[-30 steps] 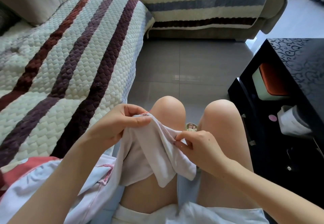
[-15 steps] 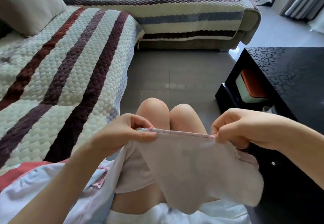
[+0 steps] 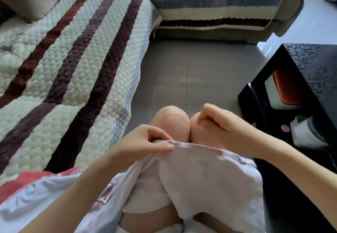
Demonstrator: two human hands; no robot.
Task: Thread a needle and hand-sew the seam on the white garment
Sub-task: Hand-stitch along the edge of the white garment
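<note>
Left hand (image 3: 145,141) pinches the white fabric garment (image 3: 209,178) at its seam; right hand (image 3: 224,127) pinches thin red thread (image 3: 173,114), whose slack loop may snarl.

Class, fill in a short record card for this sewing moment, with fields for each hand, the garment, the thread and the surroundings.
Garment: white cloth garment, draped over the lap
Left hand: pinches its stitched top edge
Thread: thin red thread, looping across a bare knee
Right hand: above the knees, fingertips pinched, seemingly on the thread
Needle: too small to see
Surroundings: striped quilted sofa cover left, glossy black table right
</note>
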